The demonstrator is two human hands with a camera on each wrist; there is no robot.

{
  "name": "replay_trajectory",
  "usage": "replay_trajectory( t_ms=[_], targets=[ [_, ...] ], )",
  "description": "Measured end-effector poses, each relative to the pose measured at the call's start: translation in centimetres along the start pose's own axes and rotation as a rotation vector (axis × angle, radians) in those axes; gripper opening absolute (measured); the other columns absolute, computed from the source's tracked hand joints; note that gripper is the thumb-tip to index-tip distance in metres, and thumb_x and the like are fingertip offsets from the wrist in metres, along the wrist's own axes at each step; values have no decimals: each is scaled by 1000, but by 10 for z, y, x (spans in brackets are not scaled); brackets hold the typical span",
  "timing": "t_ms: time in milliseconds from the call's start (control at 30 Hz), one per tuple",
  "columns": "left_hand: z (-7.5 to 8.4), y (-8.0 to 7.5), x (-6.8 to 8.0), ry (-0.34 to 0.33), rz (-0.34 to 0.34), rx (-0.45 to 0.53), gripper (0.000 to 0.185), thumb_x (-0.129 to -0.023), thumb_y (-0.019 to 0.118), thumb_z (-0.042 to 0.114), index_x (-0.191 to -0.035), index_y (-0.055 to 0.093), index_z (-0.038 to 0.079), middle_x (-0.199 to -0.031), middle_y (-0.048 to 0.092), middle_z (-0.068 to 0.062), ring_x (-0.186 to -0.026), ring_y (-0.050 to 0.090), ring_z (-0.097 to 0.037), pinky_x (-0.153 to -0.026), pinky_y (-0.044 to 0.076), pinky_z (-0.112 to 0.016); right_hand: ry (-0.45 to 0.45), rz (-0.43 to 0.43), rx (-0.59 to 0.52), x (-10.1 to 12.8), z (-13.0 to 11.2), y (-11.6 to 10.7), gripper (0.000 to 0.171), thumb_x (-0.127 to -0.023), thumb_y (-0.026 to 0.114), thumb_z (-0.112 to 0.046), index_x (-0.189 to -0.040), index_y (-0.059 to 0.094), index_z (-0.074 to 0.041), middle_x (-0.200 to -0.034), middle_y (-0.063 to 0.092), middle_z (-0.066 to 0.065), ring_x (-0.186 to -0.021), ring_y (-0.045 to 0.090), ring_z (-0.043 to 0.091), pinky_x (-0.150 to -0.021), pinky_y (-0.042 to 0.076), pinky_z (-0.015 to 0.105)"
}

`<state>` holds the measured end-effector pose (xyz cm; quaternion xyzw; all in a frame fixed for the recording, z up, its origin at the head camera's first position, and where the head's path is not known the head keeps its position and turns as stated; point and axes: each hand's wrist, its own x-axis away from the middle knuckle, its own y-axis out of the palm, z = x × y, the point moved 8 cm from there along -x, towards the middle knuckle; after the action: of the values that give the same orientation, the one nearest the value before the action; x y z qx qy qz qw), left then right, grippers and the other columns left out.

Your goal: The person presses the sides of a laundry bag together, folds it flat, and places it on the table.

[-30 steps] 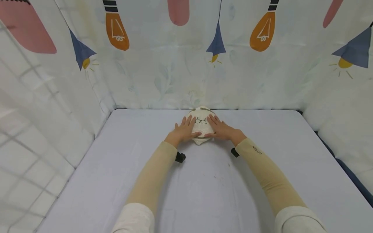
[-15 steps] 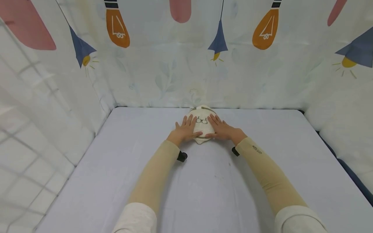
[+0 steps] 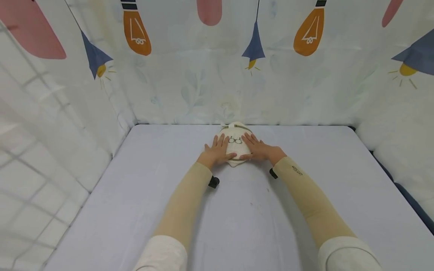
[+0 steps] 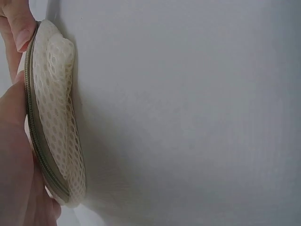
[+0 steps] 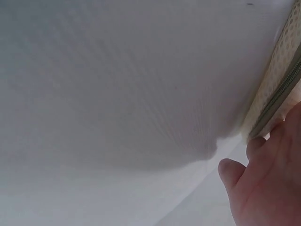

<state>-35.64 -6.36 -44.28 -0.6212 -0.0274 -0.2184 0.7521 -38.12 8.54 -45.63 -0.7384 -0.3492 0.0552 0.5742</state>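
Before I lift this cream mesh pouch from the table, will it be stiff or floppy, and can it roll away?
The mesh pouch is probably soft and floppy: its netting bulges and creases beside the zipper. It looks light, being thin open mesh. It seems unlikely to roll, as it lies flattened under the left hand and right hand.

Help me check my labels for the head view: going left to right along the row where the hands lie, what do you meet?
Bare table surface → left hand → cream mesh pouch with a glasses print → right hand → bare table again.
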Motion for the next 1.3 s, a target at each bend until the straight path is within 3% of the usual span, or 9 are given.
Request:
replay_trajectory(
  t_ms=[333, 667, 1000, 1300],
  targets=[
    [-1, 1, 1, -12, -12, 10, 90, -105, 36, 63, -165, -6, 12, -170, -15, -10, -155, -13, -34, -120, 8, -66, -7, 3, -53, 3, -5, 0, 98, -105, 53, -52, -163, -9, -3, -168, -19, 17, -154, -19, 35, -122, 3, 60],
    [-3, -3, 1, -24, 7, -20, 90, -105, 37, 63, -165, -5, 12, -171, -13, -10, -155, -10, -35, -120, 7, -66, -13, -2, -12, 4, -14, -9, 97, -105, 53, -50, -162, -7, 0, -168, -16, 20, -154, -16, 38, -123, 6, 57],
    [0, -5, -3, 22, 12, -19, 90, -105, 40, 62, -166, -2, 11, -171, -10, -12, -155, -8, -37, -119, 8, -67, -19, 25, -19, 10, -14, -11, 98, -104, 56, -50, -162, -2, 3, -168, -12, 22, -154, -12, 40, -122, 8, 59],
    [-9, -10, -3, 91, 47, 31, 87, -106, 43, 58, -166, 1, 11, -171, -8, -12, -155, -4, -38, -119, 9, -68, -29, 65, -1, 8, -10, -17, 97, -102, 58, -51, -164, 3, -1, -170, -7, 19, -155, -7, 38, -123, 9, 56]
  ],
)
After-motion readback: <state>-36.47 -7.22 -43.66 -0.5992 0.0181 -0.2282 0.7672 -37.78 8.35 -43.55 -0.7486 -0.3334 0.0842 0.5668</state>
